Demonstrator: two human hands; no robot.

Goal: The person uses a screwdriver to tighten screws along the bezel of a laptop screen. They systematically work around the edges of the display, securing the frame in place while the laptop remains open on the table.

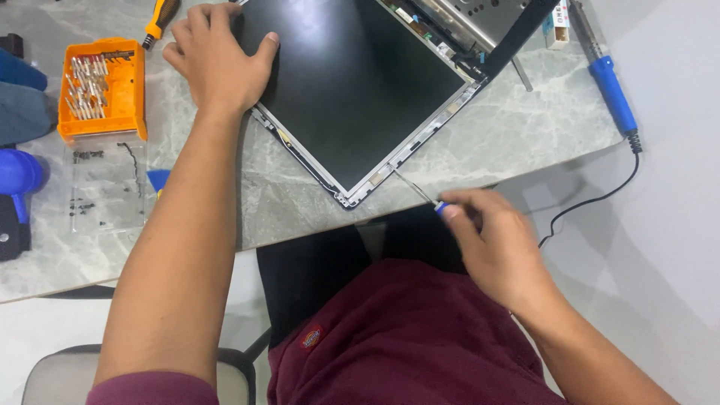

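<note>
Laptop screen panel [352,82]: my left hand [217,56] lies released on its corner; right hand's [491,244] fingers grasp a precision screwdriver [420,193] at its frame screw; next calls for steady turning.

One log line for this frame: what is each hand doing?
left hand: pressing flat black laptop screen panel | right hand: holding thin blue-handled screwdriver, tip at panel's metal frame edge

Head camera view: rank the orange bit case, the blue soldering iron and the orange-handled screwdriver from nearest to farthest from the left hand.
From the left hand:
1. Orange-handled screwdriver, just beside it at the table's far edge.
2. Orange bit case, further out to the left.
3. Blue soldering iron, far across on the right.
</note>
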